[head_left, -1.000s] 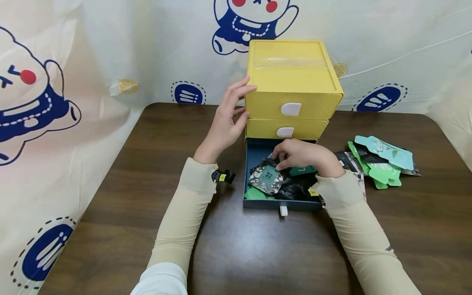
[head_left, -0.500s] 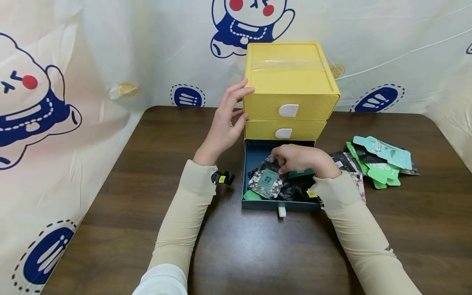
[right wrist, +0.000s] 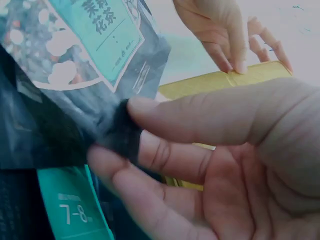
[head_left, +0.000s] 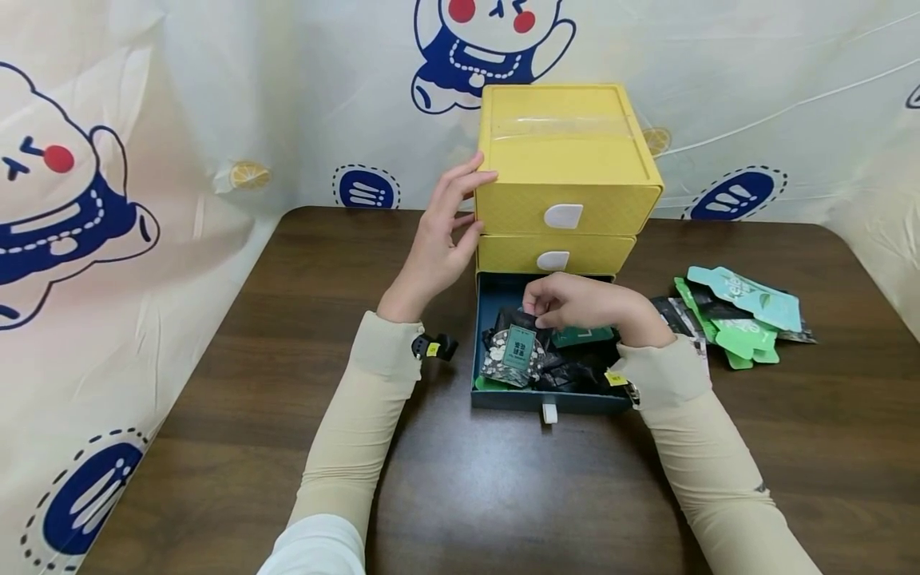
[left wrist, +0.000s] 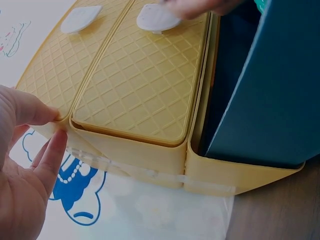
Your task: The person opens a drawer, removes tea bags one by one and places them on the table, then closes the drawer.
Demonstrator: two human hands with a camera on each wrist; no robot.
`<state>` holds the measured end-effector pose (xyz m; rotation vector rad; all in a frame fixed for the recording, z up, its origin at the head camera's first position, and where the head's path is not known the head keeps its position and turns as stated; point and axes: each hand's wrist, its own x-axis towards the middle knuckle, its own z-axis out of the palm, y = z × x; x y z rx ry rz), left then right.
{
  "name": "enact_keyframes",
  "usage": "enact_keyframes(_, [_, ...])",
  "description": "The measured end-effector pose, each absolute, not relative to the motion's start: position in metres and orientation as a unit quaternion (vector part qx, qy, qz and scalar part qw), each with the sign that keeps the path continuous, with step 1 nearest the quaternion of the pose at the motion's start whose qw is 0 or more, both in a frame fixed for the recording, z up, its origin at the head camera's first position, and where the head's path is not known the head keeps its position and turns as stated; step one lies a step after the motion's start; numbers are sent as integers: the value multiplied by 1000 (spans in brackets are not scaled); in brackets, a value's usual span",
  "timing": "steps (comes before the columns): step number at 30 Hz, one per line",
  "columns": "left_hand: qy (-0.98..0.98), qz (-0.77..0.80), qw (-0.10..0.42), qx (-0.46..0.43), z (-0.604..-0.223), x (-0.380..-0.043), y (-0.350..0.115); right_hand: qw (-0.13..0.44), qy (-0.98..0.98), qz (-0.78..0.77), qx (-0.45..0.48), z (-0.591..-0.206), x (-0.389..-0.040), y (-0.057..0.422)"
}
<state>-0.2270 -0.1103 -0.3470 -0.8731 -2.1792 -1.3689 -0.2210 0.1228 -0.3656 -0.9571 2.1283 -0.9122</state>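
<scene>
My right hand (head_left: 591,310) pinches the top corner of a black tea packet (head_left: 512,355) with a floral print and a teal label. In the right wrist view its thumb and fingers squeeze the packet's dark edge. The packet leans over other black and green packets in the pulled-out dark blue drawer (head_left: 480,335). My left hand (head_left: 437,239) touches the left side of the yellow drawer box (head_left: 571,140) with extended fingers. The left wrist view shows that thumb and a finger at the box's edge, near the seam between two drawer fronts.
On the table (head_left: 489,487), right of the box, lies a loose pile of green, light blue and black packets (head_left: 747,311). A white tab (head_left: 549,413) sticks out from the drawer's front. A printed cloth (head_left: 345,96) hangs behind the table.
The floral tea packet has turned more upright, its top edge raised with my right hand. My left hand stays against the box, and the drawer has not moved.
</scene>
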Motion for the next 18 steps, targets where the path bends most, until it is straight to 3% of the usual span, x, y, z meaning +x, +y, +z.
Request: enact_keyframes(18, [-783, -493, 212, -316, -347, -227, -111, 279, 793, -459, -288, -346, -219, 152])
